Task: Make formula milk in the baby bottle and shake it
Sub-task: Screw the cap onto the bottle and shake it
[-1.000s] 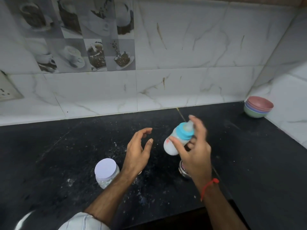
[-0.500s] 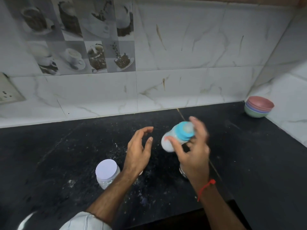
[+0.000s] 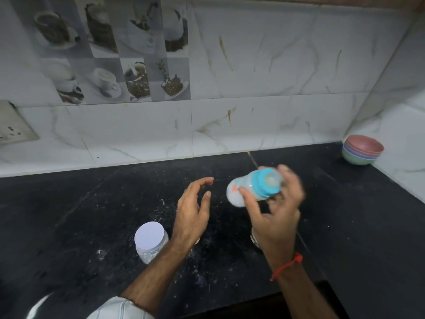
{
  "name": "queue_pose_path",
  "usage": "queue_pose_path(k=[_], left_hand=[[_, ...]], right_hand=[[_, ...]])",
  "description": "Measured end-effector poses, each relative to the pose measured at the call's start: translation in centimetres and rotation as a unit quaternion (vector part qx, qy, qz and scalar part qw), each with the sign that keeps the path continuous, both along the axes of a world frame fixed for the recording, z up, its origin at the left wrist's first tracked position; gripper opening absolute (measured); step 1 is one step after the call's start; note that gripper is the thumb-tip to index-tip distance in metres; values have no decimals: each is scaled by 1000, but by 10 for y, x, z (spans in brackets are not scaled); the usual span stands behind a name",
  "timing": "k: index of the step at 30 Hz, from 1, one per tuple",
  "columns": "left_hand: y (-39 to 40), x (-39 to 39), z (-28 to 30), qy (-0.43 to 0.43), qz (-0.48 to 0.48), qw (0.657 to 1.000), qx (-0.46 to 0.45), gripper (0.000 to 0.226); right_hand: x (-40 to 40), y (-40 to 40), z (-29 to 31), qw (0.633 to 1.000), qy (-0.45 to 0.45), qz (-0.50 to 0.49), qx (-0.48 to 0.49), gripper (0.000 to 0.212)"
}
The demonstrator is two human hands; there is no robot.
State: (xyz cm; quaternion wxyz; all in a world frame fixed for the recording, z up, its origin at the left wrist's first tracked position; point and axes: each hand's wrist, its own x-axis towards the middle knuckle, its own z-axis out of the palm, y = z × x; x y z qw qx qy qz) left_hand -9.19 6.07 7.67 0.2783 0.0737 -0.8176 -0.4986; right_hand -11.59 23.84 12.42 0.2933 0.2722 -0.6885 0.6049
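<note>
Head view: the baby bottle (image 3: 247, 189) is being held tipped on its side above the black counter (image 3: 92, 203) by the right hand (image 3: 276, 217), fingers wrapped around it, thumb on its body. The left hand (image 3: 192, 215) is being kept empty beside it, fingers spread loosely. Milk could be sprayed out if the blue cap (image 3: 264, 183) is loose. The bottle could be dropped if the grip slips. The fingers are being blurred, and something shiny is being hidden under the right hand.

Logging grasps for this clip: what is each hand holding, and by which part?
The right hand holds the baby bottle tilted above the counter, its grip around the blue collar and upper body. The left hand is open, holding nothing.
</note>
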Motion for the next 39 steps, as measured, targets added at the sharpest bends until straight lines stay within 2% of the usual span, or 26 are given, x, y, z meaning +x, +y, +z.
queue_pose_path(k=[2,3,6,7,10,14,18,20,22,23,27,28,29,31,32,34,36,37,38,39], left_hand=[[0,1,-1,-4,-2,1000,2,39],[0,1,-2,-2,-5,1000,-1,38],[-2,0,-4,1,-3,1000,1,36],[-1,0,-4,-4,-2,1000,6,36],[1,-1,-4,-5,-4,1000,6,37],[1,-2,-3,11,-3,1000,2,39],[4,-2,-2,3,-12,1000,8,36],[5,-3,1,9,-10,1000,8,37],[6,-4,3,10,-9,1000,13,37],[7,-4,4,9,-11,1000,14,37],[6,-4,6,8,-6,1000,13,37],[6,-4,6,4,-4,1000,14,37],[7,-4,5,1,-3,1000,15,37],[7,-5,6,1,-1,1000,15,37],[7,-5,5,2,-2,1000,13,36],[6,-5,4,5,-1,1000,8,37],[6,-5,3,4,0,1000,12,38],[6,-5,3,3,-1,1000,13,38],[6,-5,3,2,-1,1000,13,39],[7,-5,4,2,-1,1000,12,39]], right_hand=[[2,0,-3,993,-88,30,78,80],[3,1,-2,993,-95,29,68,81],[3,4,3,999,3,-16,-40,80],[0,4,2,999,13,-19,-32,80],[-2,4,-1,994,-79,8,79,77],[-2,8,13,998,-61,10,-28,79],[-5,5,31,995,39,9,-88,80],[-11,4,24,998,49,2,-32,77],[-13,4,11,996,-47,35,70,74],[-13,6,6,993,-73,47,86,72],[-14,4,15,998,34,14,-50,77],[-16,3,13,997,56,10,-56,77],[-16,1,10,998,47,8,-30,76],[-15,0,-1,995,-48,31,82,73],[-14,2,-7,990,-86,42,107,72],[-12,3,-2,996,-75,24,47,74],[-13,4,4,999,1,0,-47,77],[-15,4,3,998,26,-3,-61,77],[-16,3,3,999,13,1,-36,76],[-16,2,2,999,-37,16,25,75]])
